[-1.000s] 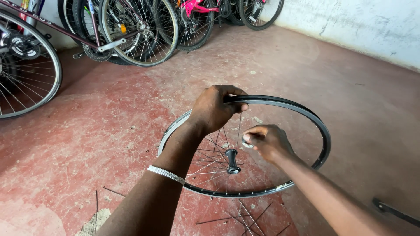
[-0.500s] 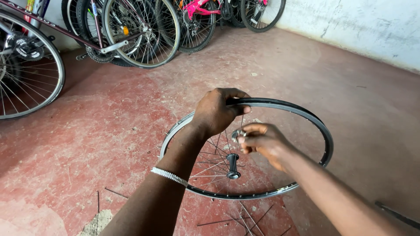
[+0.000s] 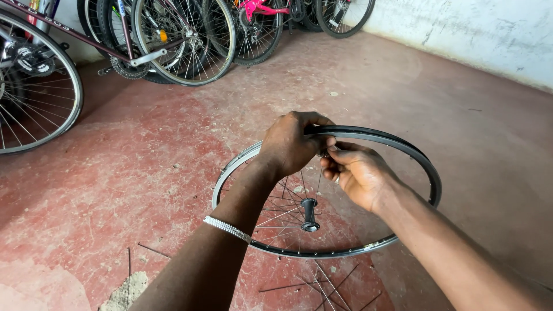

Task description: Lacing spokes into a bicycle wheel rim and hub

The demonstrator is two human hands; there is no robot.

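Left hand (image 3: 291, 144) clamps the black metal bicycle rim (image 3: 397, 141); right hand (image 3: 360, 173) pinches a thin steel spoke (image 3: 320, 178) there, mid-lacing; seating it needs fine alignment.

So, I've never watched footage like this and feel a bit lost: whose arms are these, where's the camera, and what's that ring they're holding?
The camera sits on the person's head and looks down, so both arms are their own. The ring is a bicycle rim with thin spokes running to a hub in the middle, tilted up off the red floor. The left hand grips the rim's top edge. The right hand pinches something small just under that edge; what it is cannot be made out. Loose spokes lie on the floor in front. Parked bicycles stand along the back wall.
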